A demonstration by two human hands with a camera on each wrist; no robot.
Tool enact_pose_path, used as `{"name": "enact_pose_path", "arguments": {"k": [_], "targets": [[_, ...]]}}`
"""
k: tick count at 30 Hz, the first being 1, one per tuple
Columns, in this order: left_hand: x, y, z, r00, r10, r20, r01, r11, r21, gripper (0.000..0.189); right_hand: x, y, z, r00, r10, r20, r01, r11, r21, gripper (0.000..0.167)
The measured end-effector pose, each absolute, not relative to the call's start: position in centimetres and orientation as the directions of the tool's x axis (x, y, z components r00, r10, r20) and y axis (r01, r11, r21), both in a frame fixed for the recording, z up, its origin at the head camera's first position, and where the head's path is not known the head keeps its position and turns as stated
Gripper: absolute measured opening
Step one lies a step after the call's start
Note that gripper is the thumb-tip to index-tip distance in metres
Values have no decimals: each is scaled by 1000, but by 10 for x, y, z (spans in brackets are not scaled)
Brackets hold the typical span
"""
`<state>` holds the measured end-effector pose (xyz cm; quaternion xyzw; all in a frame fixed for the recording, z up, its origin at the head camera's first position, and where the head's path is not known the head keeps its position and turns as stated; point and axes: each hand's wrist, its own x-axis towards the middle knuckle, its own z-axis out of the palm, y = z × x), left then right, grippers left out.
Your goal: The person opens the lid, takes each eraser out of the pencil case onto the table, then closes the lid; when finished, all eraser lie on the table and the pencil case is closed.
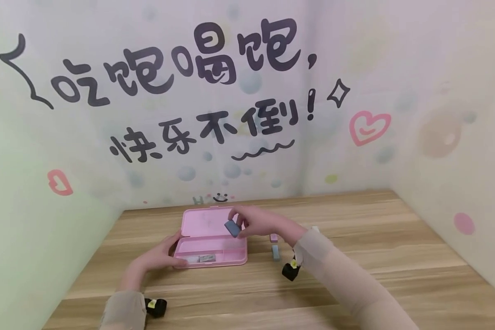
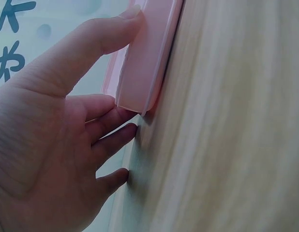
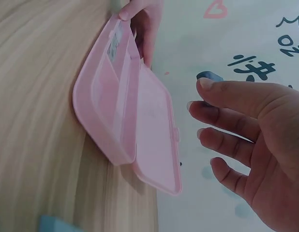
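Note:
A pink pencil case (image 1: pixel 204 222) lies open on the wooden table, its lid folded back toward the wall. My left hand (image 1: pixel 158 256) grips the left end of the case, thumb at the front rim and fingers round the back, as the left wrist view shows. Between thumb and fingertips, my right hand (image 1: pixel 257 222) pinches a dark blue rectangular block (image 1: pixel 232 228) above the case, apart from it. A grey patterned block (image 1: pixel 207 258) and a whitish piece (image 1: pixel 191 260) lie in the front left compartment. The front right compartment (image 3: pixel 107 87) holds nothing visible.
Right of the case, a small pink block (image 1: pixel 274 238) and a light blue block (image 1: pixel 275 252) lie on the table (image 1: pixel 231 298). Something white (image 1: pixel 315 228) is partly hidden behind the right sleeve. A wall with black lettering stands behind, with side walls left and right.

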<state>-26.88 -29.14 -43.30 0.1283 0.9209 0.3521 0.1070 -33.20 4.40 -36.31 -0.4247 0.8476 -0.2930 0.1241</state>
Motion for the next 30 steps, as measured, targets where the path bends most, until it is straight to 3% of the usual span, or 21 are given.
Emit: {"name": "enact_pose_path", "arguments": {"k": [10,18,30], "targets": [[-267,-292,-427,-942,319,-101,168,712,682,109,-321,83,-372,-664,-744,76,-580,449,-680,42],[-272,-292,-426,-937,335,-97,186,716,673,108,-315,116,-378,-680,-724,116,-609,470,-639,42],[-268,-292,-430,-938,331,-101,183,723,667,108,-303,147,-398,-744,-661,104,-555,523,-647,42]]}}
